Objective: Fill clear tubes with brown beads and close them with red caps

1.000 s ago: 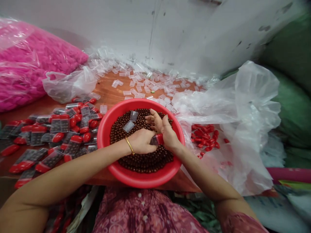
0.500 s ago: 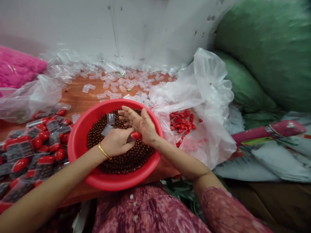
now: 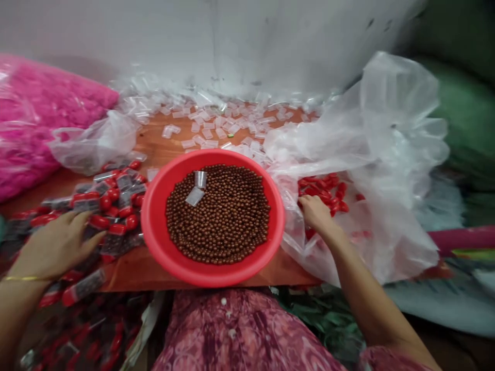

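Note:
My left hand [image 3: 52,245] lies over the pile of small clear containers with red caps [image 3: 119,193], its fingers stretched out and apart. Dark beads show inside several of these containers. To the right, my right hand [image 3: 316,212] reaches among the loose red caps [image 3: 327,188] on the clear plastic bag. Its fingers are curled downward, and what they pinch is hidden. Between my hands stands a red basin [image 3: 154,232] full of shiny brown beads [image 3: 220,221]. Two clear empty containers, one upper [image 3: 200,179] and one lower [image 3: 194,196], rest on the beads.
Many clear empty containers [image 3: 220,123] are scattered along the back of the orange tabletop [image 3: 152,135]. A bag of pink pieces [image 3: 42,113] stands at the left. The crumpled plastic bag [image 3: 402,118] rises at the right. More red-capped containers [image 3: 88,335] lie below the table edge.
My hands have parted from above the basin. The left went to the container pile and let go of the red-capped container; the right moved to the loose caps. The view shifted left.

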{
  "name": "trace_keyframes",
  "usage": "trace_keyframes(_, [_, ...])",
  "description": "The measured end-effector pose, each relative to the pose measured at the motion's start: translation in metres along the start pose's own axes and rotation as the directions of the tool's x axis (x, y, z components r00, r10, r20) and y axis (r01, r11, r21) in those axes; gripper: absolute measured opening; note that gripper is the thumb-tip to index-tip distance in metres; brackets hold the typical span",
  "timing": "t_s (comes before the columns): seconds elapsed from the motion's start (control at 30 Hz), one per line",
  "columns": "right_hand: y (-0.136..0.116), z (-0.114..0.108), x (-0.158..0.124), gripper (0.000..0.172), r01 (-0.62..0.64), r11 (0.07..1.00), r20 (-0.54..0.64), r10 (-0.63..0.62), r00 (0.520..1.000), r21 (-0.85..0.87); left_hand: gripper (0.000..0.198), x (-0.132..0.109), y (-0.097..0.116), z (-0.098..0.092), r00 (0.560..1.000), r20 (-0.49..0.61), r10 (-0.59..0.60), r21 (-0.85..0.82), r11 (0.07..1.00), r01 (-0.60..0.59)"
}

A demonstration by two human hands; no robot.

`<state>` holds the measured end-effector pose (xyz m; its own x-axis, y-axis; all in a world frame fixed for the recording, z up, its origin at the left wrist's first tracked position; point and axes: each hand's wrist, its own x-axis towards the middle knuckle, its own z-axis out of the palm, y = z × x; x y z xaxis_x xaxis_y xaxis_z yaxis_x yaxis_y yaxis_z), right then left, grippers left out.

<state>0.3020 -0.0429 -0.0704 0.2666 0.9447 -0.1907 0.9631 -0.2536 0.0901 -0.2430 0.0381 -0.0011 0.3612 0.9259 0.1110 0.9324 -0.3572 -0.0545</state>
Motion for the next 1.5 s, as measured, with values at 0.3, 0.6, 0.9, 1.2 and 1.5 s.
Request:
trace_keyframes(0.3, [-0.008, -0.019, 0.004, 0.037, -0.226, 0.960, -0.160, 0.252, 0.954, 0.165, 0.037, 0.073, 0.149, -0.020, 0.946, 0.191, 0.263, 0.069, 0.957, -0.280])
trace_keyframes(0.6, [0.000, 0.005, -0.008, 0.035, -0.081, 0.993, 0.126, 0.070, 0.990, 0.082, 0.034, 0.114, 0.177, 0.009, 0.838, 0.494, 0.231, -0.041, 0.969, -0.242])
trace_keyframes(0.9, [0.022, 0.017, -0.012, 0.034, 0.053, 0.998, 0.083, -0.054, 0.995, 0.013, 0.024, 0.110, 0.208, 0.005, 0.755, 0.578, 0.311, -0.065, 0.939, -0.337])
trace_keyframes(1.2, [0.027, 0.009, -0.007, 0.021, -0.064, 0.995, -0.142, 0.053, 0.988, -0.074, 0.025, 0.137, 0.244, 0.040, 0.832, 0.479, 0.280, -0.289, 0.945, -0.151])
trace_keyframes(1.5, [-0.007, -0.033, -0.009, 0.043, 0.210, 0.036, -0.208, 0.381, 0.901, 0.977, 0.035, 0.146, 0.239, 0.052, 0.858, 0.340, 0.385, -0.862, 0.493, 0.120])
